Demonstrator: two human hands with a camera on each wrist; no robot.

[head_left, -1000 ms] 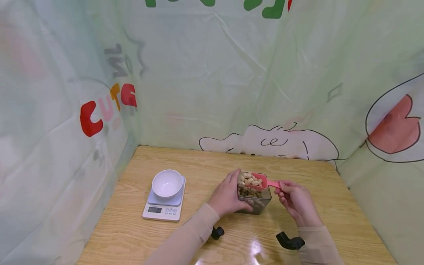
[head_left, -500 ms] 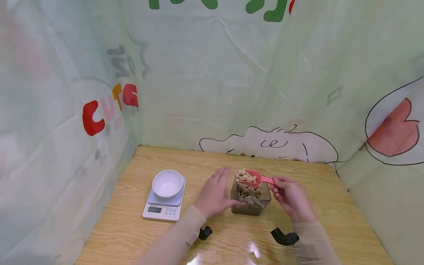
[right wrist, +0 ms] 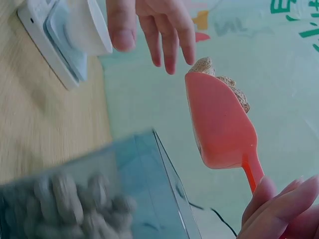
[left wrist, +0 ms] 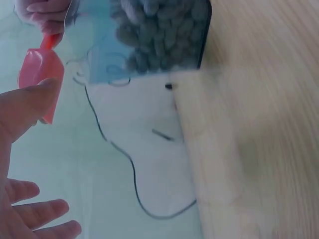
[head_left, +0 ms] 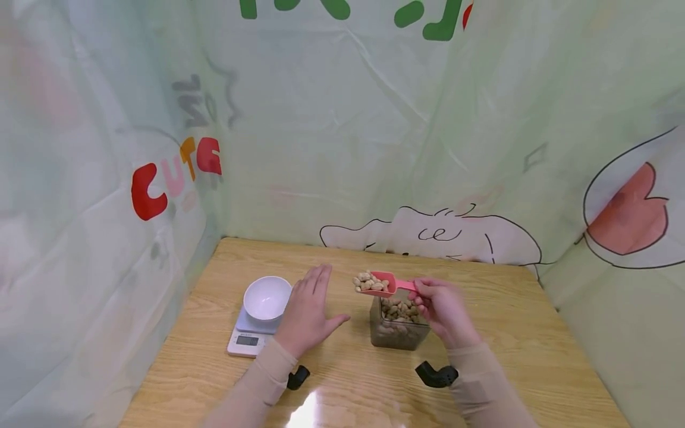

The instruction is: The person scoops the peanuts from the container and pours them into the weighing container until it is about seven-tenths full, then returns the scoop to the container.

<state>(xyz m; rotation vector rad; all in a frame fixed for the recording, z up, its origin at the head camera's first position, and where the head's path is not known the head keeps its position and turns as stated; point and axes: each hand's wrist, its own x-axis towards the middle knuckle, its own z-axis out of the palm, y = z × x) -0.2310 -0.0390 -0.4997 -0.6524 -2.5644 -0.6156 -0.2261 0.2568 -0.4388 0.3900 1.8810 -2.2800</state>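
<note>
My right hand [head_left: 443, 309] grips the handle of a pink scoop [right wrist: 222, 124], which carries a heap of unshelled peanuts [head_left: 369, 282]. The scoop is up in the air, above the left rim of a clear square container [head_left: 397, 340] that holds more peanuts [right wrist: 67, 199]. My left hand [head_left: 307, 312] has its fingers stretched and thumb spread, holding nothing, between the container and the kitchen scale [head_left: 247, 343]. On that scale stands a white bowl [head_left: 267, 298]; the left hand hides part of the scale in the head view.
A wooden table [head_left: 342, 380] carries everything. Behind it and along the sides hangs a pale green printed cloth [head_left: 332, 131]. Black curved pieces [head_left: 436, 375] sit at both wrists.
My left hand has let go of the container and moved left toward the scale. The right hand has lifted the loaded scoop out of the container and carried it left.
</note>
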